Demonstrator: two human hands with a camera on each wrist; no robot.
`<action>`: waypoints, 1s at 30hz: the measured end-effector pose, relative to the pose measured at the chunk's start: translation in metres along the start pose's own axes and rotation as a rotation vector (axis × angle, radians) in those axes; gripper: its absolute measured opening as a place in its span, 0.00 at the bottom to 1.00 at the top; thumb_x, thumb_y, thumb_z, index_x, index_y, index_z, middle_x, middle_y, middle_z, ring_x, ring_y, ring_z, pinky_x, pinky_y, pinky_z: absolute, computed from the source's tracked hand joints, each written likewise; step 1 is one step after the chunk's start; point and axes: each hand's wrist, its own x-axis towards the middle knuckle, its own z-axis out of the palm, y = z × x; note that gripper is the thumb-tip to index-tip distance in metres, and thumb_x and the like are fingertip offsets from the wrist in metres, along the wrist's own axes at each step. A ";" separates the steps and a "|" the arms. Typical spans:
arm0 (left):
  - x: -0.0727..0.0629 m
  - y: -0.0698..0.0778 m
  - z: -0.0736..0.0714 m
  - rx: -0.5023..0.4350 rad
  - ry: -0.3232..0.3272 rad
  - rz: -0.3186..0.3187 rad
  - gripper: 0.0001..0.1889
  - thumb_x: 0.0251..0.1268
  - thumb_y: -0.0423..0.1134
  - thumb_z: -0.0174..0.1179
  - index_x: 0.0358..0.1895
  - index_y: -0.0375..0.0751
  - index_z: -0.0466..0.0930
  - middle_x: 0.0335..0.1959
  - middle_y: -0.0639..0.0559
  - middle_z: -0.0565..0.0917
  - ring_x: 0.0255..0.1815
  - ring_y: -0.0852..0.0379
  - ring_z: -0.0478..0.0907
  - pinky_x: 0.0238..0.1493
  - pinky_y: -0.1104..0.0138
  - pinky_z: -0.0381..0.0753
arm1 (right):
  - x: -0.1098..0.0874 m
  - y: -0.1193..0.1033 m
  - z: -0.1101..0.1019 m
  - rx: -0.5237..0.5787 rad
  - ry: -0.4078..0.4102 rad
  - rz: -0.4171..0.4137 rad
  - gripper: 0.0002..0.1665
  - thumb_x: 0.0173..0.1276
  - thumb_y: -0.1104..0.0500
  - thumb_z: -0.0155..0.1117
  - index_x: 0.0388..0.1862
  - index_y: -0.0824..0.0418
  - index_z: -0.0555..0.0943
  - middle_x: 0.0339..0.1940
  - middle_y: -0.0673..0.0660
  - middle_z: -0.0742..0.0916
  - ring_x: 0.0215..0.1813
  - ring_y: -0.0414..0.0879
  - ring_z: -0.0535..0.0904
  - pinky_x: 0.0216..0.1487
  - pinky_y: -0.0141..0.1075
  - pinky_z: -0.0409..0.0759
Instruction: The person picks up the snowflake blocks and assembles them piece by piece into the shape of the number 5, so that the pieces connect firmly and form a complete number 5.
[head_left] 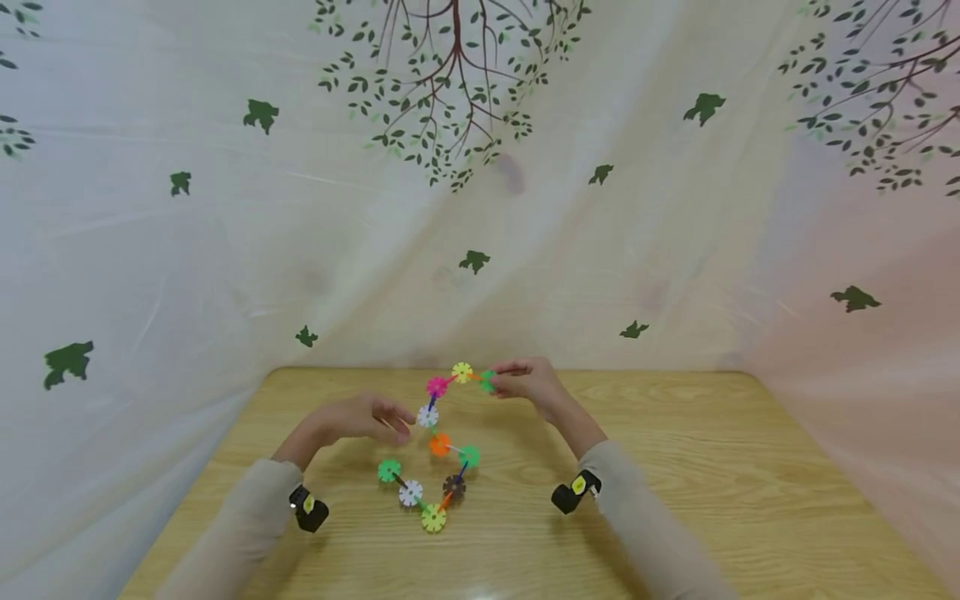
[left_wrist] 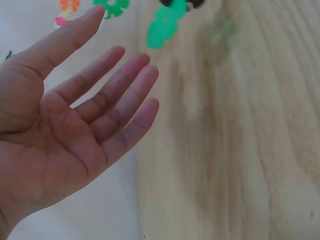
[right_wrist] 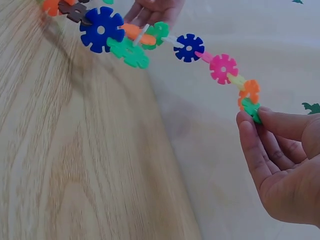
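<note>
A winding chain of notched plastic discs in several colours spans the middle of the head view, among them a pink disc (head_left: 437, 387) and an orange disc (head_left: 440, 445). My right hand (head_left: 531, 385) pinches the green disc (right_wrist: 251, 110) at its far end between thumb and fingers. In the right wrist view the chain stretches from that pinch past a blue disc (right_wrist: 102, 30). Beside the chain's left side, my left hand (head_left: 369, 419) has its fingers loosely extended and holds nothing. Its palm shows in the left wrist view, with a green disc (left_wrist: 163, 25) beyond the fingertips.
A wooden table (head_left: 675, 467) lies beneath the chain and both hands. Behind its far edge hangs a pale cloth (head_left: 390, 275) printed with branches and green birds. Each sleeve carries a small black camera, one on the left wrist (head_left: 308, 508), one on the right (head_left: 575, 492).
</note>
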 end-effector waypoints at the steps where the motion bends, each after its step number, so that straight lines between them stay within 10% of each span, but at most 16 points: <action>1: -0.001 -0.001 0.001 -0.003 -0.025 -0.001 0.24 0.68 0.39 0.67 0.62 0.29 0.78 0.54 0.35 0.86 0.53 0.51 0.85 0.63 0.49 0.80 | 0.000 0.000 -0.001 -0.002 -0.001 0.005 0.17 0.69 0.69 0.67 0.54 0.79 0.81 0.34 0.50 0.90 0.34 0.41 0.88 0.50 0.44 0.89; 16: -0.005 -0.017 0.016 -0.123 -0.139 -0.073 0.11 0.68 0.32 0.65 0.48 0.27 0.83 0.38 0.48 0.89 0.36 0.56 0.87 0.44 0.61 0.89 | -0.008 -0.005 -0.013 0.017 0.000 0.036 0.14 0.71 0.70 0.64 0.53 0.77 0.81 0.35 0.51 0.90 0.34 0.41 0.88 0.48 0.41 0.89; 30: 0.001 -0.017 0.022 -0.207 -0.057 -0.014 0.13 0.73 0.35 0.61 0.48 0.26 0.81 0.36 0.47 0.89 0.36 0.56 0.86 0.45 0.59 0.89 | -0.021 -0.012 -0.035 -0.069 -0.020 0.020 0.17 0.70 0.67 0.67 0.54 0.75 0.81 0.36 0.51 0.91 0.38 0.43 0.89 0.56 0.52 0.86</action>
